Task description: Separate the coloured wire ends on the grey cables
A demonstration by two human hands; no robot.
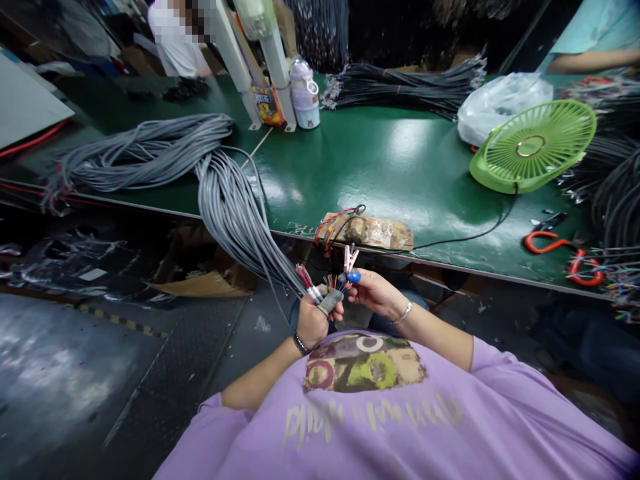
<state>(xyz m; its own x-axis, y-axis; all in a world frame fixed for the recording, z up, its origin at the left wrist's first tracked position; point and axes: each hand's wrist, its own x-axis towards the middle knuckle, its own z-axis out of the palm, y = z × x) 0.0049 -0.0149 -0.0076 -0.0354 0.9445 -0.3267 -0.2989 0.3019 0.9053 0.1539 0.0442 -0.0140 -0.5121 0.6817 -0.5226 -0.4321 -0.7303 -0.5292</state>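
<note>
Purple shirt (400, 407) nearest, gray cables (237, 207) drape off the green counter (400, 153) into the left hand (313, 323), fingers closed around their ends; the right hand (375, 291) pinches colored wires (332, 283) beside a pink clip (351, 258).

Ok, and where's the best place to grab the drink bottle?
Probably around the drink bottle's lower body, from your side: it's upright and roughly cylindrical, with a white stand close on the left and a dark cable bundle to the right.
</note>
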